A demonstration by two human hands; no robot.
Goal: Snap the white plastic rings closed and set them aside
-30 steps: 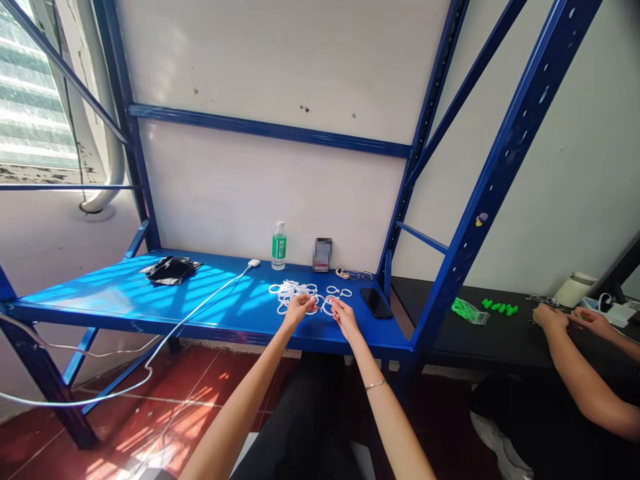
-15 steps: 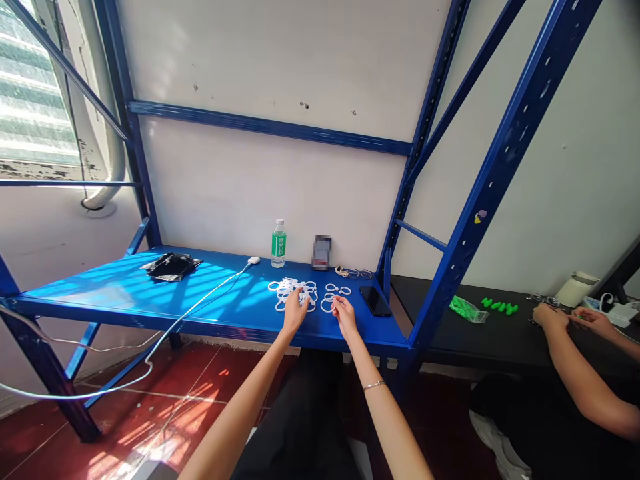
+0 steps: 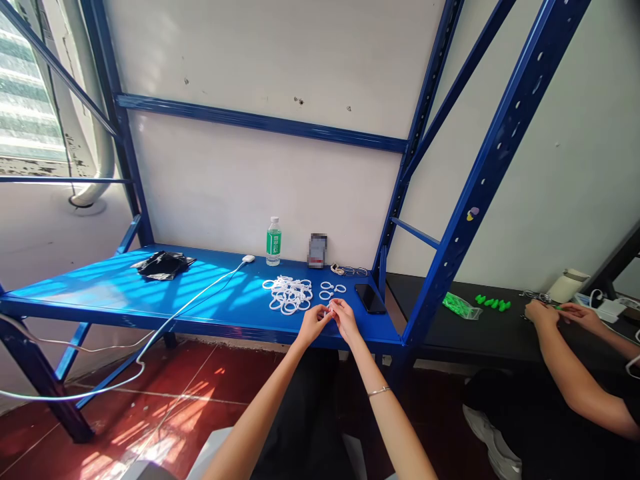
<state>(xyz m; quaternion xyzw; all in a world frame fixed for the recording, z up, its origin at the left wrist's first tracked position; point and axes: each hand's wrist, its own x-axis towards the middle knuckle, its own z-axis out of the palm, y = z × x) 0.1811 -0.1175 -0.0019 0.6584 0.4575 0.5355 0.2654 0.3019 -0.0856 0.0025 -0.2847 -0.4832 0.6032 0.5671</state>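
My left hand (image 3: 315,323) and my right hand (image 3: 344,320) meet at the front of the blue table (image 3: 210,320), fingertips pinched together. A bit of white shows between them; it looks like a white plastic ring, mostly hidden by the fingers. Just left of my hands lies a loose pile of white rings (image 3: 289,295). Behind my hands, a few more rings (image 3: 333,289) lie joined in small pairs. To the right of these rests a black phone (image 3: 371,299), lying flat.
A water bottle (image 3: 273,241) and an upright phone-like device (image 3: 317,251) stand at the back. Black plastic (image 3: 164,265) and a white cable (image 3: 200,293) lie to the left. Blue posts (image 3: 493,160) rise on the right. A co-worker's hands (image 3: 543,313) are at the black table beside green pieces (image 3: 493,303).
My left hand has left the ring pile and moved right to meet my right hand. The view has shifted slightly.
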